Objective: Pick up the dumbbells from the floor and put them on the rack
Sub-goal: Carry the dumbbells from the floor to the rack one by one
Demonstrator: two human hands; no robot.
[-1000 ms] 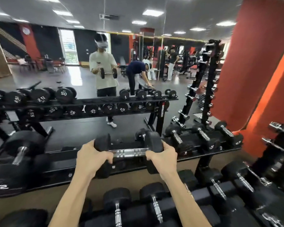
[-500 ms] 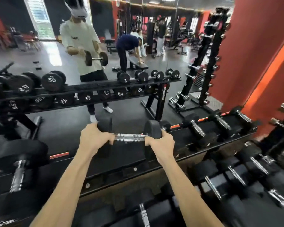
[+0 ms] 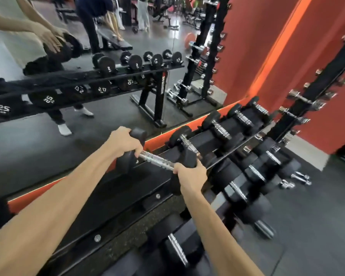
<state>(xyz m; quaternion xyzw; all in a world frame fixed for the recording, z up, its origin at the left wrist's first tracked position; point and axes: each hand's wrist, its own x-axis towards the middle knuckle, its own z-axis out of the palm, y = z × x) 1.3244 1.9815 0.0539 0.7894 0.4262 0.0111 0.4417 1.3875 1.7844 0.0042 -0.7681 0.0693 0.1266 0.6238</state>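
Observation:
I hold a black dumbbell [image 3: 156, 161] with a chrome handle in both hands, low over the top shelf of the black rack [image 3: 112, 204]. My left hand [image 3: 126, 141] wraps its far-left head and the handle's end. My right hand [image 3: 190, 177] grips the handle's other end against the near-right head. The dumbbell lies tilted, left head farther from me. Just right of it, several other black dumbbells [image 3: 217, 128] rest in a row on the same shelf. More dumbbells [image 3: 237, 192] fill the lower shelf.
A wall mirror [image 3: 88, 86] behind the rack reflects me, another rack and people. A tall black stand [image 3: 315, 90] with small chrome dumbbells stands at the right by the red wall [image 3: 267, 46]. Small chrome dumbbells [image 3: 296, 180] lie on the dark floor at the right.
The dumbbell has gone forward and down toward the top shelf, next to the row of dumbbells at the right. My view has tilted down and turned right.

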